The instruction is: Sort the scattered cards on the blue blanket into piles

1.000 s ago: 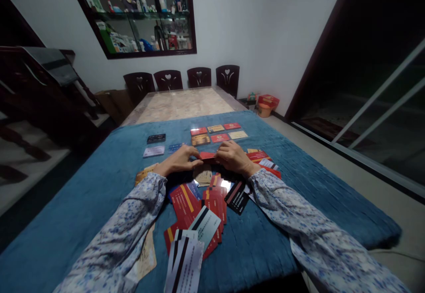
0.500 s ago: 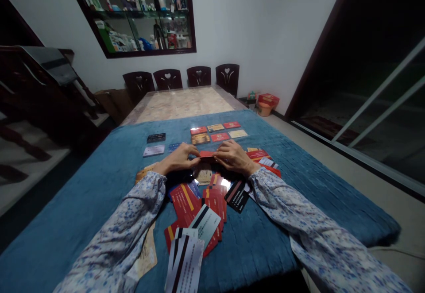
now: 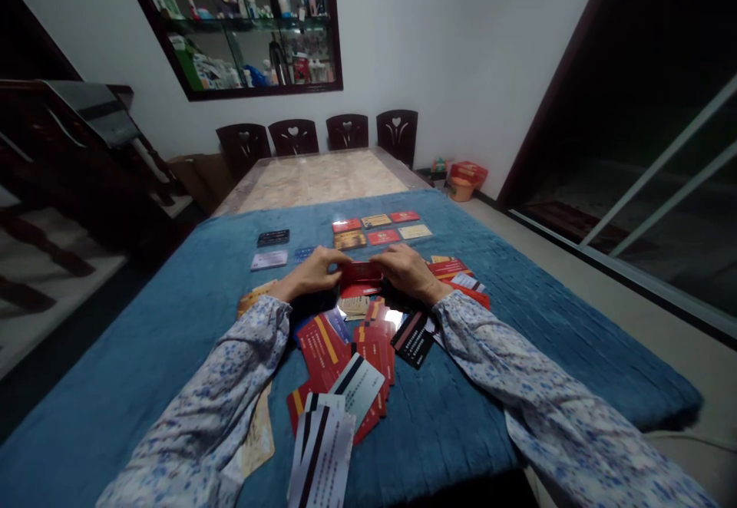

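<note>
My left hand [image 3: 311, 276] and my right hand [image 3: 408, 272] meet over the middle of a blue quilted cloth [image 3: 173, 316]. Both pinch the ends of a red card [image 3: 360, 278] tilted up toward me. Below the hands lies a loose heap of cards [image 3: 351, 354], mostly red, some blue, black and white with dark stripes. Beyond the hands, two short rows of cards [image 3: 380, 230] lie face up, red and tan. Three more cards [image 3: 270, 251], dark, pale and blue, sit to the left of those rows.
The cloth covers the near end of a long stone-topped table [image 3: 314, 180]. Several dark chairs [image 3: 316, 136] stand at its far end under a wall cabinet [image 3: 242, 24]. A red container [image 3: 467, 178] sits on the floor at right. Glass doors fill the right side.
The red card between my hands has tipped up from nearly flat, so its face now shows toward me. My hands have stayed in the same place.
</note>
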The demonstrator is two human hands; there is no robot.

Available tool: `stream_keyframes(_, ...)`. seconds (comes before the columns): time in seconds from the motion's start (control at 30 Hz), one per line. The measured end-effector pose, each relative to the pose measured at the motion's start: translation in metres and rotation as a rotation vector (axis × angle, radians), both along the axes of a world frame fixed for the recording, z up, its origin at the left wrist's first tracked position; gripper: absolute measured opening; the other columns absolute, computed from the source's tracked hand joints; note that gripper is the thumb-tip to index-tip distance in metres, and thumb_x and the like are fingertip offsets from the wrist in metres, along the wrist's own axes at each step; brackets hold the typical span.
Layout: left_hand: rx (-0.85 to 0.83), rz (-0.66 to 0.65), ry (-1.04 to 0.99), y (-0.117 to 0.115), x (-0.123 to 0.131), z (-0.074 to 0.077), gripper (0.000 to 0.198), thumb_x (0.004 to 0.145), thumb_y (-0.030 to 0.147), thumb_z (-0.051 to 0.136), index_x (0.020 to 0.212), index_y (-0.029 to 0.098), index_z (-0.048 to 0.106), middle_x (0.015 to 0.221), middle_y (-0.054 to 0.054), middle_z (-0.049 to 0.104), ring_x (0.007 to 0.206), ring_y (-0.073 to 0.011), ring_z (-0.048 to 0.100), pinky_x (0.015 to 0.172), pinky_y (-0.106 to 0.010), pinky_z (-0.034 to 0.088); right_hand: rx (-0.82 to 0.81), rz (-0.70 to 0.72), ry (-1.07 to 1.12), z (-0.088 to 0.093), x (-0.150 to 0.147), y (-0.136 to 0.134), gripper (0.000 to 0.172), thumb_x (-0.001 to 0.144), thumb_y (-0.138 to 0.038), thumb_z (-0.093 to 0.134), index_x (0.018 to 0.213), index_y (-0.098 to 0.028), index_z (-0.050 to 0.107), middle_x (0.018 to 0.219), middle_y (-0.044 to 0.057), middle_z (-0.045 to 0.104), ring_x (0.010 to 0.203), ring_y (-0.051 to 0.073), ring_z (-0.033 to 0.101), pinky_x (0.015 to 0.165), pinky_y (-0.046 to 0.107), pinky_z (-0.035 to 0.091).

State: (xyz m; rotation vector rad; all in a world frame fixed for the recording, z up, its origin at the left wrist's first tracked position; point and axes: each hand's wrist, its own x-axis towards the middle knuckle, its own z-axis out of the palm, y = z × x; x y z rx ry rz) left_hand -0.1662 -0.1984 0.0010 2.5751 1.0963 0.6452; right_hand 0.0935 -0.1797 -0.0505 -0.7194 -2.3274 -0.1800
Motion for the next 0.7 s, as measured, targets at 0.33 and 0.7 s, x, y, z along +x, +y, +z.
stream_keyframes(0.33, 0.009, -0.009, -0.015, 0.004, -0.001, -0.008, 0.033, 0.082, 0.016, 0.057, 0.113, 0.016, 0.069, 0.092, -0.002, 0.075, 0.08, -0.0142, 0.067, 0.078, -0.024, 0.052, -0.117, -0.079, -0.059, -0.003, -0.003, -0.001, 0.026, 0.099, -0.021, 0.058, 0.123, -0.02, 0.069, 0.103, 0.012, 0.076, 0.094, 0.025, 0.063, 0.085, 0.036, 0.043)
stream_keyframes(0.7, 0.031, -0.01, 0.02, -0.002, 0.003, -0.006, 0.024, 0.083, 0.019, 0.055, 0.106, 0.019, 0.06, 0.085, -0.001, 0.068, 0.073, -0.0144, 0.06, 0.071, -0.024, 0.047, -0.179, -0.123, -0.129, 0.002, -0.005, -0.008, 0.038, 0.094, -0.019, 0.064, 0.132, -0.018, 0.062, 0.114, 0.012, 0.076, 0.101, 0.024, 0.066, 0.088, 0.035, 0.041)
